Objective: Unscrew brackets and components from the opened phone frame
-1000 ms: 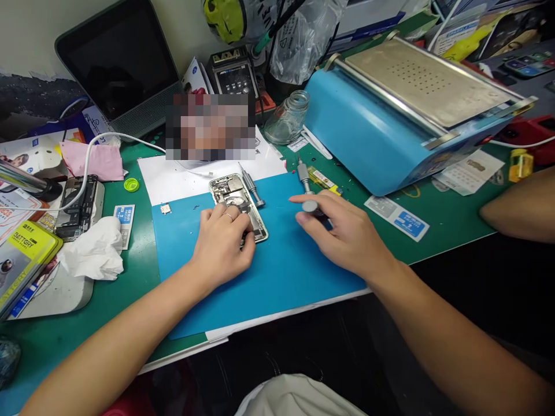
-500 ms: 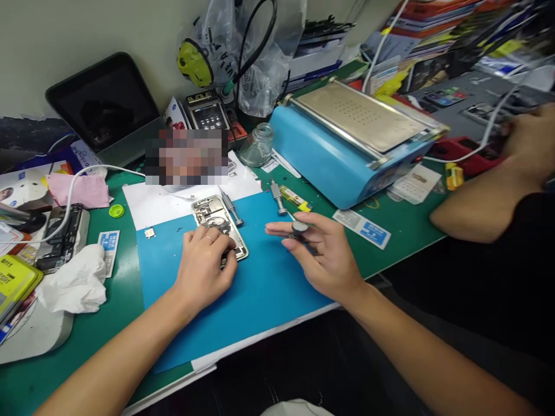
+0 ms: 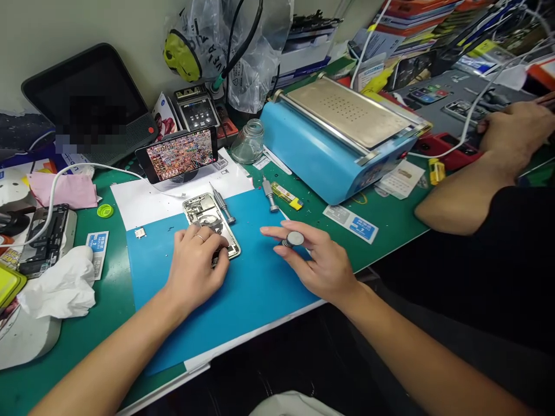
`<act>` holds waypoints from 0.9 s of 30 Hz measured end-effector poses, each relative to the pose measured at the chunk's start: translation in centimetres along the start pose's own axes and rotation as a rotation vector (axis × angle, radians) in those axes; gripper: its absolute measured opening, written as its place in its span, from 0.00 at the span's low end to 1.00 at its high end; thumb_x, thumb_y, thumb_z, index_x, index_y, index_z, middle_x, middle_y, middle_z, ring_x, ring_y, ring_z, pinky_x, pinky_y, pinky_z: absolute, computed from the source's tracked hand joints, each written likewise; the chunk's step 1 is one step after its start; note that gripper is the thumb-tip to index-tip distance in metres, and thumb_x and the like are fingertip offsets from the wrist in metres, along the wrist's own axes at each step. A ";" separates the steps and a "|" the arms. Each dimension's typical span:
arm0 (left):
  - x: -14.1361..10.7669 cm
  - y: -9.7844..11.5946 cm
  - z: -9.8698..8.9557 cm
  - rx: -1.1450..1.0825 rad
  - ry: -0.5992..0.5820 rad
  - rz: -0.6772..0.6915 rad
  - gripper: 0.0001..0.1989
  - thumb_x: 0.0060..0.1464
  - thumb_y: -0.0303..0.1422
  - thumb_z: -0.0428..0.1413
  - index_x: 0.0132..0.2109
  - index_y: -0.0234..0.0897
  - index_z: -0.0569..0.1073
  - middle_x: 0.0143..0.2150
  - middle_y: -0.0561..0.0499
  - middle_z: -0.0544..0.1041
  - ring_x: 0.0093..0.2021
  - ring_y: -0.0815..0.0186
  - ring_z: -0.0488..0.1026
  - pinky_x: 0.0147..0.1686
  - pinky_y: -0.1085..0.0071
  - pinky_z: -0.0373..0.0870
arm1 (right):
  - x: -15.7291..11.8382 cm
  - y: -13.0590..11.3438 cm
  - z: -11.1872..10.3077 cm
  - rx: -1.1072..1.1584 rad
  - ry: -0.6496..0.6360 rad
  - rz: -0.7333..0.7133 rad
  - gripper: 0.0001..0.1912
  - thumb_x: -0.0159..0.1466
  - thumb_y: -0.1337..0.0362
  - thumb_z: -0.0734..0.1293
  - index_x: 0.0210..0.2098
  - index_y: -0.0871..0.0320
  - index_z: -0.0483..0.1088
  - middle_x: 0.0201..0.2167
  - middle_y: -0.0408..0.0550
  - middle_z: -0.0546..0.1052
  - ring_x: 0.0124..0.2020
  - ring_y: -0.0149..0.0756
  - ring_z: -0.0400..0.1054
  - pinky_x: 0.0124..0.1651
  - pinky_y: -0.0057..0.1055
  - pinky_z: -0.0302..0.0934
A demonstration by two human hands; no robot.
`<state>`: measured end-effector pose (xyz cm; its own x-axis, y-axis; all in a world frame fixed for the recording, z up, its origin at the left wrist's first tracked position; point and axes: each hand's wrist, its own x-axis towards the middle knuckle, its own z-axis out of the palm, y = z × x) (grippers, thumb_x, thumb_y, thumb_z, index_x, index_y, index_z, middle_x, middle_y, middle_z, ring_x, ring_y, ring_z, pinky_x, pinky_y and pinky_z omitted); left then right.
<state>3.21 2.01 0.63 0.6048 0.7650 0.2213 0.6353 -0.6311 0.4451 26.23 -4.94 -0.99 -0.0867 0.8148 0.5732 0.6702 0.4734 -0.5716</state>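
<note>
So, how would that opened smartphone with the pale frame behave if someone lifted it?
The opened smartphone with the pale frame would probably feel stiff, being a straight-edged slab. Its exposed inner parts look fragile. Lying flat, it seems unlikely to roll.

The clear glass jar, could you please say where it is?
In the head view, the jar sits upper centre, immediately left of the blue, box-shaped machine.

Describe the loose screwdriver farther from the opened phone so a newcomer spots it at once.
Find the big blue machine with the perforated metal top, then the blue mat to its left. At the mat's far right corner lies a slim grey screwdriver, tip pointing away. Unlike its twin by the opened phone, it sits beside a yellow-ended strip.
</note>
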 end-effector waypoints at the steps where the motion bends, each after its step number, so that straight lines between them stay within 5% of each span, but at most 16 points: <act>1: 0.0 0.0 0.0 -0.003 -0.001 0.001 0.07 0.64 0.29 0.52 0.38 0.40 0.74 0.37 0.52 0.77 0.41 0.60 0.68 0.42 0.60 0.55 | 0.3 0.0 -0.5 -0.063 -0.051 0.018 0.19 0.68 0.67 0.67 0.58 0.49 0.67 0.48 0.48 0.83 0.48 0.39 0.80 0.50 0.35 0.77; 4: 0.0 0.1 0.0 -0.007 0.000 0.003 0.07 0.64 0.29 0.52 0.39 0.40 0.74 0.37 0.51 0.77 0.41 0.60 0.68 0.42 0.60 0.55 | 2.3 0.5 -2.3 -0.126 -0.121 0.013 0.12 0.68 0.66 0.67 0.50 0.50 0.75 0.44 0.46 0.84 0.45 0.40 0.80 0.49 0.35 0.77; 9: 0.1 0.3 -0.1 0.004 -0.002 0.007 0.06 0.63 0.29 0.53 0.39 0.40 0.75 0.37 0.51 0.77 0.41 0.60 0.68 0.41 0.60 0.55 | 8.7 4.0 -3.1 -0.160 -0.355 -0.267 0.14 0.70 0.65 0.62 0.50 0.48 0.76 0.57 0.45 0.78 0.60 0.46 0.71 0.64 0.51 0.66; 13: 0.1 0.3 -0.1 0.010 -0.002 0.005 0.06 0.63 0.29 0.53 0.39 0.41 0.75 0.37 0.51 0.77 0.41 0.60 0.68 0.41 0.60 0.55 | 12.2 6.8 -1.2 -0.429 -0.568 -0.352 0.18 0.66 0.72 0.59 0.49 0.54 0.76 0.58 0.54 0.74 0.56 0.50 0.69 0.46 0.45 0.70; 21: 0.2 0.4 0.0 -0.003 -0.019 0.011 0.07 0.64 0.29 0.53 0.39 0.40 0.75 0.37 0.52 0.77 0.42 0.61 0.68 0.42 0.61 0.54 | 11.8 6.9 1.9 -0.273 -0.619 -0.173 0.14 0.71 0.61 0.59 0.50 0.49 0.73 0.49 0.47 0.78 0.44 0.39 0.72 0.41 0.34 0.67; 27: 0.2 0.4 0.0 0.006 -0.030 0.005 0.07 0.64 0.30 0.52 0.40 0.41 0.75 0.37 0.52 0.77 0.41 0.61 0.67 0.41 0.60 0.54 | 10.9 7.0 2.6 -0.271 -0.528 -0.301 0.17 0.72 0.62 0.57 0.54 0.52 0.72 0.52 0.50 0.76 0.47 0.38 0.73 0.45 0.33 0.70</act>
<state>3.55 1.89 0.87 0.6222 0.7576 0.1971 0.6352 -0.6358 0.4385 28.05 8.15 -0.27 -0.6024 0.7471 0.2811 0.7157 0.6615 -0.2242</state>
